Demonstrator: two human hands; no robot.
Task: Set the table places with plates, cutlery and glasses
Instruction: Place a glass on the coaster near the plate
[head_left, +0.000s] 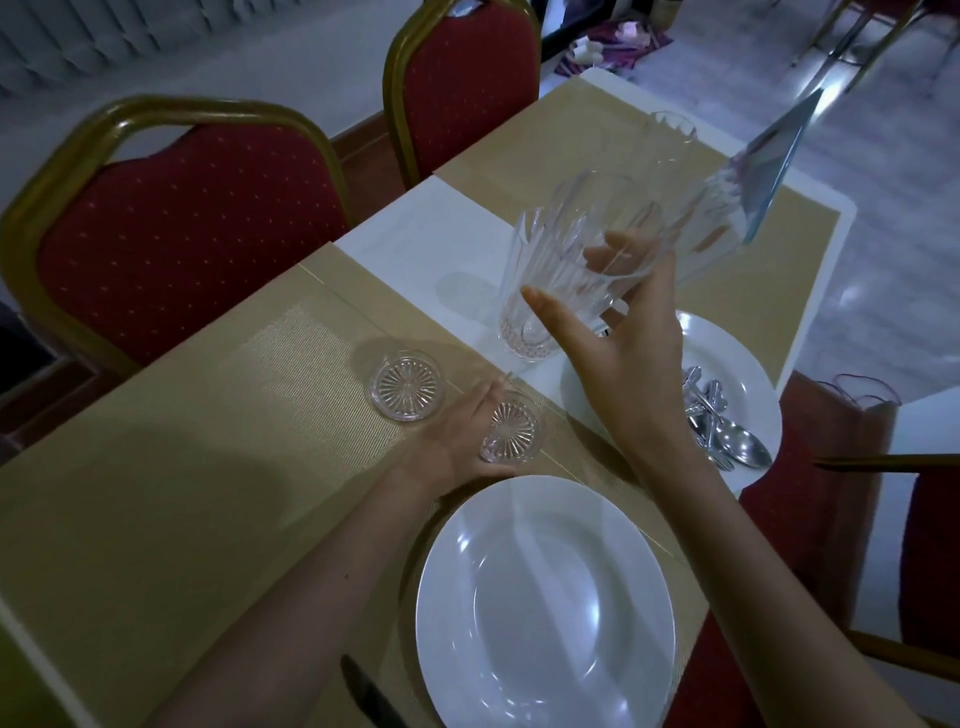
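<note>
I noted a round cut-glass coaster (407, 385) lying free on the woven gold placemat (182, 467); just right of it my left hand (457, 436) gripped a second cut-glass coaster (509, 428); further right, my right hand (623, 358) clasped the tall fluted clear tumbler (566, 275), upright, raised above and beyond the held coaster; judged destined for it.

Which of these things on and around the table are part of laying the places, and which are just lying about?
Part of the job:
tall glass held by the right hand
small glass under the left hand
second small glass
near plate
far plate holding spoons
knife

Just lying about:
red chairs
cloth bundle on the floor
</note>
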